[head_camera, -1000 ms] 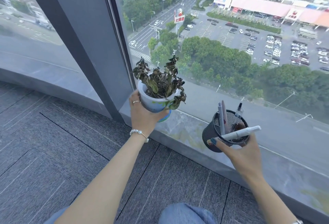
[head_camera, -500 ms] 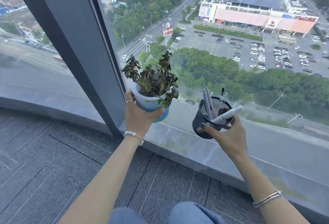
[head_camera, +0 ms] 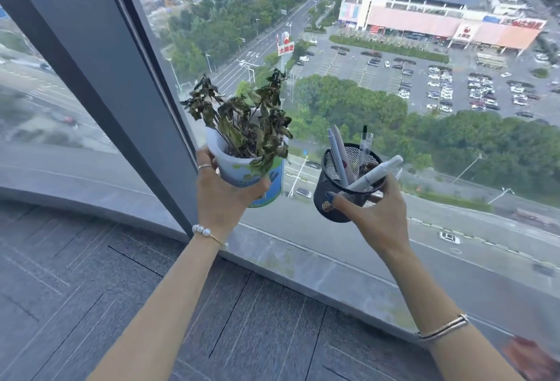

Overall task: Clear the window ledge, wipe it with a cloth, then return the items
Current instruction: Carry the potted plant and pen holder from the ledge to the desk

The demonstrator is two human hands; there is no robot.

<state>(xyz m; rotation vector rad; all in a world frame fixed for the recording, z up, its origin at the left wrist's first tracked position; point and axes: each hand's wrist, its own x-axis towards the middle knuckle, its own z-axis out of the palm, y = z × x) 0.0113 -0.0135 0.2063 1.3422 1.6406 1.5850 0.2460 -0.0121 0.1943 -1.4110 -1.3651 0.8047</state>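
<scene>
- The left hand [head_camera: 222, 198] is gripping the pot [head_camera: 257, 179] of a wilted plant [head_camera: 242, 117], fingers curled round it, holding it up above the ledge [head_camera: 318, 271].
- The right hand [head_camera: 378, 214] is gripping a black mesh holder [head_camera: 339, 195] with pens [head_camera: 339, 153], also raised above the ledge.
- The pot and holder are sitting near each other, apart, in front of the window [head_camera: 394, 77].

Soil in the plant pot [head_camera: 242, 168] hidden under wilted leaves. Lower ends of the pens [head_camera: 339, 156] lost inside the mesh cup [head_camera: 333, 195]. Reddish blur [head_camera: 527, 356] at near right cut off by the edge, unidentifiable. Store signs too small to read.
</scene>
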